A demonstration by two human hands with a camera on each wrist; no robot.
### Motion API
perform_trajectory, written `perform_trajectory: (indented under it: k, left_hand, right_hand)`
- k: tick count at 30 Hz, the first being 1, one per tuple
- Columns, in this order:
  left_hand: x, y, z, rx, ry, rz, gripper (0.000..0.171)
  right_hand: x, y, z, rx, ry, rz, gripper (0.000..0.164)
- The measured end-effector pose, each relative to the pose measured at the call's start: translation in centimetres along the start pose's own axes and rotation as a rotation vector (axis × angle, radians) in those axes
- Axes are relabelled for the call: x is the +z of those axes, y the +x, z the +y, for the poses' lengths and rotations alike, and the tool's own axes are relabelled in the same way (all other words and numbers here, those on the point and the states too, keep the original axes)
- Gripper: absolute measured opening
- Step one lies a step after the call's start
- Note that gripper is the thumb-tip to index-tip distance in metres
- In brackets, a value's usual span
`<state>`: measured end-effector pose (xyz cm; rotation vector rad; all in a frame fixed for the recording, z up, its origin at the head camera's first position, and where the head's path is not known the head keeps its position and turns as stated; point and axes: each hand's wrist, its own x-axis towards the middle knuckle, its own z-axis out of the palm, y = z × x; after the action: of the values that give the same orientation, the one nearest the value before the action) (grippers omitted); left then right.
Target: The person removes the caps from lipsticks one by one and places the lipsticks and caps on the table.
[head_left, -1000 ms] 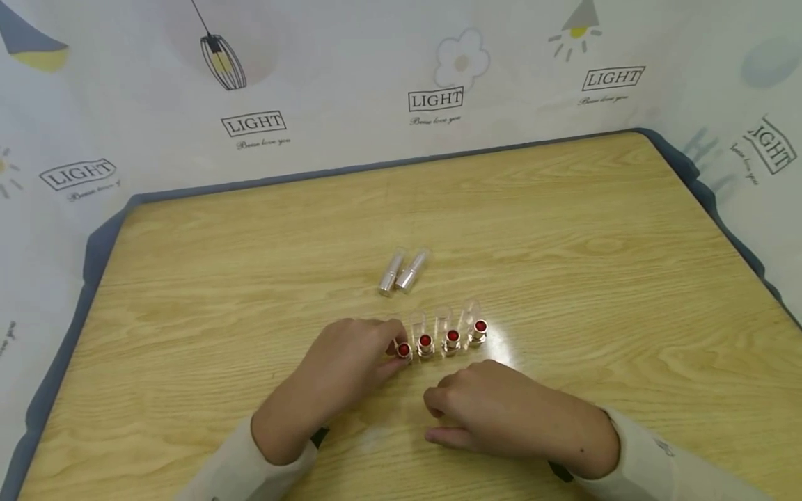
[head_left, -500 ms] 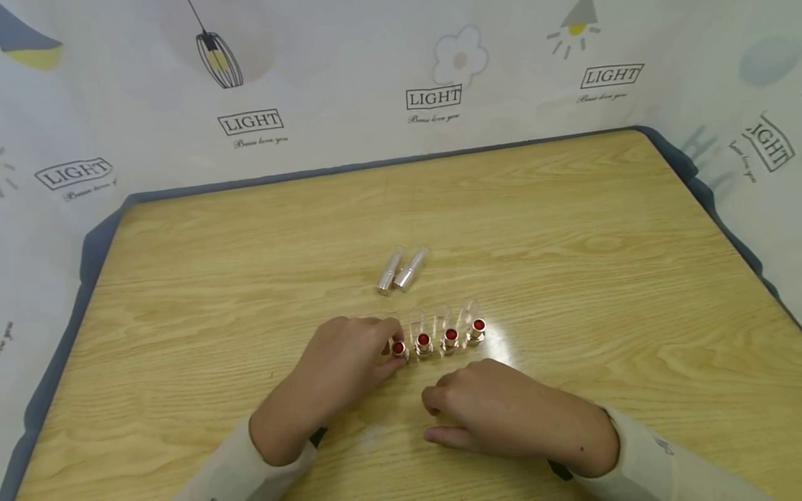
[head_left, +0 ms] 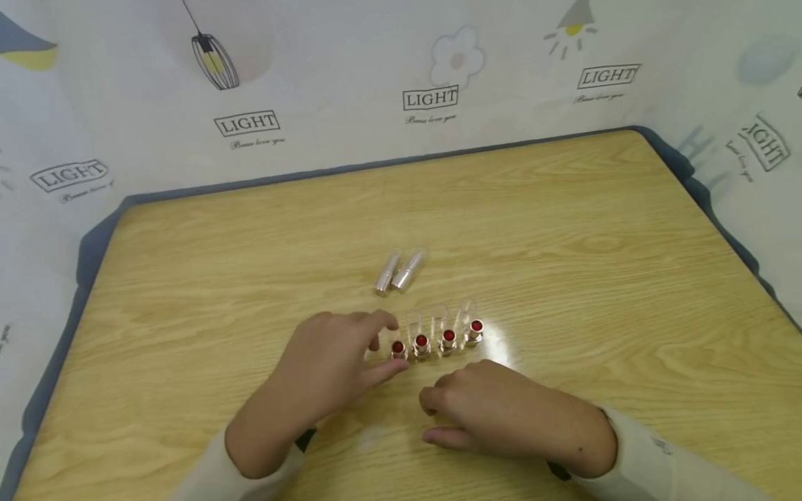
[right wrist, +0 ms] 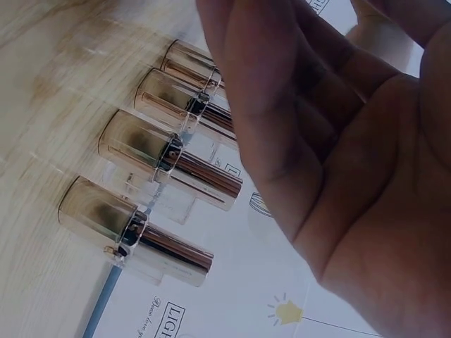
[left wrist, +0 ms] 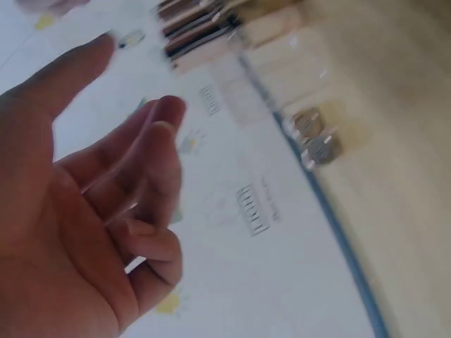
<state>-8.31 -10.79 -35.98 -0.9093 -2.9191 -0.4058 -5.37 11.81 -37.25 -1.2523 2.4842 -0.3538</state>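
Red-topped lipstick tubes (head_left: 421, 341), four in number, stand upright in a slanting row on the wood-grained desk (head_left: 250, 257), as recorded from the head view. My left hand (head_left: 326, 362) is at the left end of the row. Its thumb and forefinger are apart, with the leftmost tube (head_left: 397, 347) between them; contact cannot be determined. My right hand (head_left: 495, 410) is just in front of the row, toward its right end, fingers loosely bent and the thumb apart from them. Clear cap-like pieces (head_left: 441, 318) show just behind the tubes. Farther back, two silvery tubes (head_left: 408, 270) lie near each other, pale ends pointing away from me. Beyond the desk: a white backdrop (head_left: 338, 69) printed with lamps and the word LIGHT.

Left wrist view: thumb well apart from the other fingers, which are loosely curled. The row sits at the top, blurred; the round ends of the two silvery tubes show right of centre.

Right wrist view: my palm covers the right side, its edge hiding parts of the two farther tubes. All four appear sideways in this tilted view, each with a clear base and a shiny metallic upper part.
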Motion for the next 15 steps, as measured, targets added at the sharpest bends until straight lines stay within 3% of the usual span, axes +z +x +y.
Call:
perform_trajectory:
  k: [4, 6, 9, 15]
  left_hand:
    - [-1.8, 0.1, -0.7, 0.003, -0.022, 0.198, 0.029]
    - [-2.3, 0.6, -1.3, -0.015, -0.002, 0.236, 0.025]
    - [-2.3, 2.1, -2.1, -0.056, 0.028, 0.176, 0.025]
    - [-1.4, 5.3, -4.1, -0.114, 0.074, -0.051, 0.030]
  right_hand:
    - [-0.1, -0.2, 0.1, 0.004, 0.011, -0.005, 0.027]
    - [-0.2, -0.2, 0.1, 0.004, 0.017, -0.009, 0.027]
    - [-0.3, -0.3, 0.0, 0.013, 0.019, -0.010, 0.026]
    - [-0.2, -0.4, -0.1, 0.000, 0.000, 0.013, 0.025]
